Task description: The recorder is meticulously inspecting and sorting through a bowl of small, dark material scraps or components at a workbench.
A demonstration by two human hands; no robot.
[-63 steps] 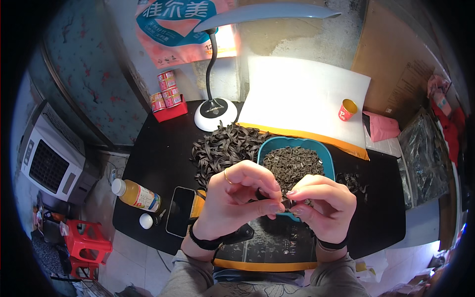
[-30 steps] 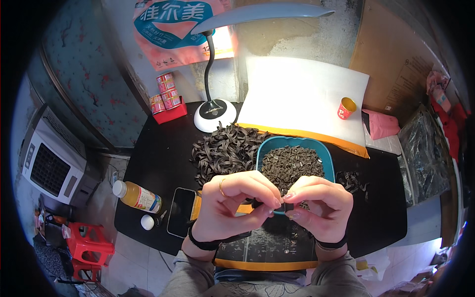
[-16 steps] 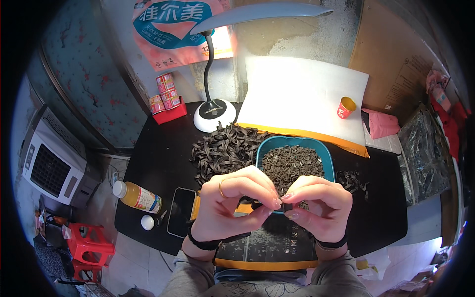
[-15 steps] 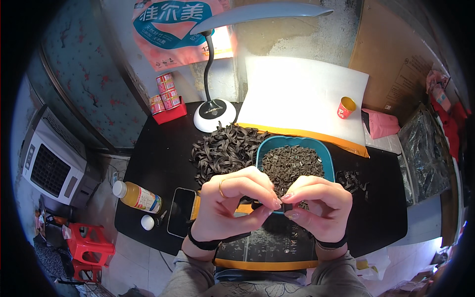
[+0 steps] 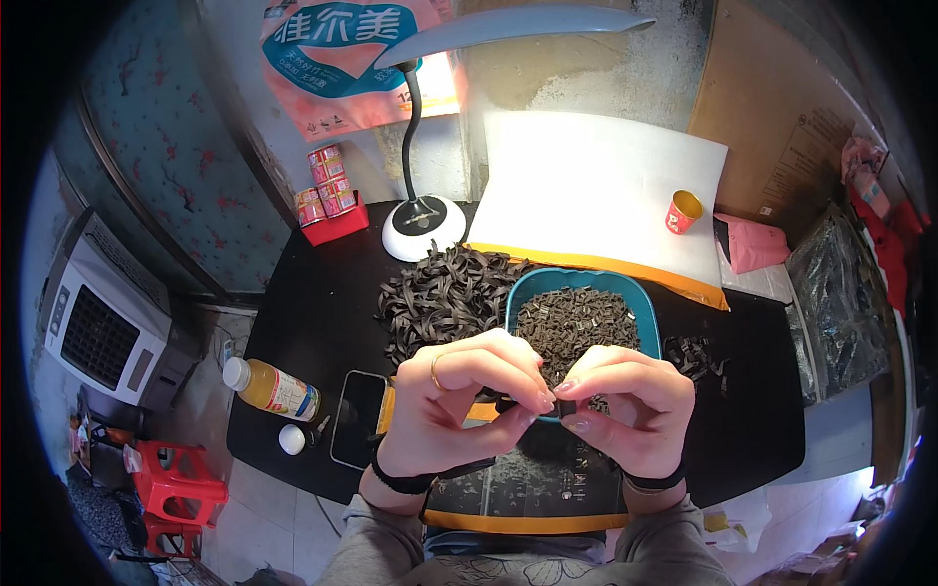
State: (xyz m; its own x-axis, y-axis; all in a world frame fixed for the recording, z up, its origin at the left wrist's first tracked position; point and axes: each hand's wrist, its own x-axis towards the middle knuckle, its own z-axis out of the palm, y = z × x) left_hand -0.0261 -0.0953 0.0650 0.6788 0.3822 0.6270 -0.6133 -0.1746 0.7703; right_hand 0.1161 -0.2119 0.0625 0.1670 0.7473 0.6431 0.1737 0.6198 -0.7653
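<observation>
My left hand (image 5: 454, 391), with a ring on one finger, pinches thumb against fingertips. My right hand (image 5: 640, 400) is closed in a similar pinch, its fingertips almost meeting the left ones. Between them is a small black piece (image 5: 564, 408), mostly covered by the fingers; its kind is too hidden to tell. Just beyond the hands, a teal plastic tub (image 5: 649, 327) holds a heap of small dark buckle-like pieces (image 5: 576, 320). To its left lies a large pile of short black straps (image 5: 445, 298). A smaller scatter of black straps (image 5: 702, 359) is right of the tub.
A black phone (image 5: 358, 420), a white cap (image 5: 292, 439) and a juice-coloured bottle (image 5: 278, 389) are at the table's left. Behind stand a desk lamp (image 5: 425, 230) and a red tray (image 5: 337, 227) with small cans. A red cup (image 5: 684, 212) rests on a white sheet (image 5: 596, 176).
</observation>
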